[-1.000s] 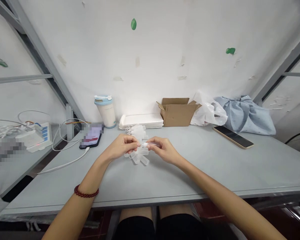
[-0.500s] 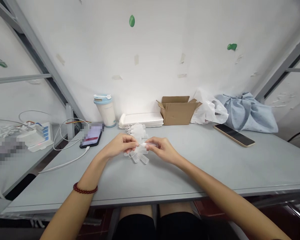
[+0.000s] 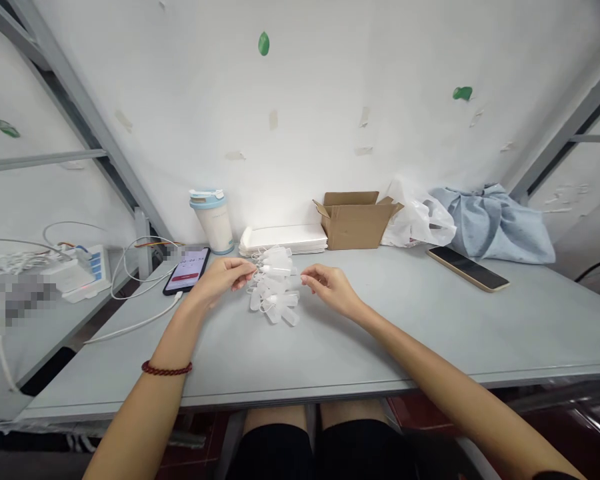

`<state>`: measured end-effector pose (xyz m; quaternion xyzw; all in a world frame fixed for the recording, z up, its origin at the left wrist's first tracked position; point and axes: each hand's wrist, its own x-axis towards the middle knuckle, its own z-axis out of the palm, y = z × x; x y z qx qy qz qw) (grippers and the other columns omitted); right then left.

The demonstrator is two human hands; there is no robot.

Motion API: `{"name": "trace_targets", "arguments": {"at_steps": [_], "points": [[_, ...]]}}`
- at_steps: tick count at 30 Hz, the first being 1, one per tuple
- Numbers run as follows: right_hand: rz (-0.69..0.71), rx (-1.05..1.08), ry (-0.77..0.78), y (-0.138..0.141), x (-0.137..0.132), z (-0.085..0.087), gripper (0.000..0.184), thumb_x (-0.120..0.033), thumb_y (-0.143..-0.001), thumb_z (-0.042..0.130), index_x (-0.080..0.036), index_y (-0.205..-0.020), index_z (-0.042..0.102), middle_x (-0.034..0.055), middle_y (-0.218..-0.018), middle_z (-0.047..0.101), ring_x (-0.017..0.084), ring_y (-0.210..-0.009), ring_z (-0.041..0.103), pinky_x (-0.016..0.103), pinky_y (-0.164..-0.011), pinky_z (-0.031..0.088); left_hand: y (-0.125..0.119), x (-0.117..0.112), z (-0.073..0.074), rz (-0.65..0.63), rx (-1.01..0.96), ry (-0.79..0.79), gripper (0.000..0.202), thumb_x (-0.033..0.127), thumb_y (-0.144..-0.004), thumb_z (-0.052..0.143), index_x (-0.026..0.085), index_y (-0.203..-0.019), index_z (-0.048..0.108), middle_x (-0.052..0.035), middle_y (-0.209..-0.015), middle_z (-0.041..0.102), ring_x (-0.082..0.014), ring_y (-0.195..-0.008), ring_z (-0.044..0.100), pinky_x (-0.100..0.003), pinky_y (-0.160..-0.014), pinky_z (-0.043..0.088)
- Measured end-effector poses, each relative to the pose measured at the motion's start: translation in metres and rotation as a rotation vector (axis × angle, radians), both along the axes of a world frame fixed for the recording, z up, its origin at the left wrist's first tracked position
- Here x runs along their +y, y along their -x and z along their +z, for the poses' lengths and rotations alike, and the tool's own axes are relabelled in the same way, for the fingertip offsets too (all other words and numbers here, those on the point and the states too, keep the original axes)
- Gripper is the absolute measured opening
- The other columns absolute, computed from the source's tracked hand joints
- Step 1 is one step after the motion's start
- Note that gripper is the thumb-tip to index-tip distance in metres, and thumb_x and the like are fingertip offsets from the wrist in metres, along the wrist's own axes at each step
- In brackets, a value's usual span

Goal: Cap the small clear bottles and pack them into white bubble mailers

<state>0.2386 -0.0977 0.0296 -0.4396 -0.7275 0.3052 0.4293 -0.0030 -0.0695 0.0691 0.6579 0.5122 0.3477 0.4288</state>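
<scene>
Noted right hand (image 3: 325, 287) freed, apparently of the white-capped translucent tube (image 3: 281, 272) now lying on the tube heap (image 3: 283, 309) on the worktop (image 3: 360, 353) (one piece set down); could not tell any hold in left hand (image 3: 223, 278), at the heap's edge.

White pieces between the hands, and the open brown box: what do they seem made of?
The white pieces look like frosted plastic, judging by their milky translucence; the exact type is unclear. The brown box looks like matte cardboard, given its stiff folded flaps.
</scene>
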Motion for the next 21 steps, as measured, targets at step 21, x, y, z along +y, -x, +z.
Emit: {"name": "trace_targets", "arguments": {"at_steps": [21], "points": [[-0.164,-0.921,-0.259,-0.002,0.142,0.027,0.023,-0.007,-0.081,0.047,-0.014,-0.078,0.069,0.0105,-0.088,0.069,0.019,-0.082,0.059,0.028,-0.074,0.034,-0.001,0.015,-0.023,0.18,0.25,-0.355,0.028,0.035,-0.075,0.049,0.015,-0.077,0.068,-0.0027,-0.065,0.067,-0.0135,-0.048,0.052,-0.025,-0.056,0.04]]}}
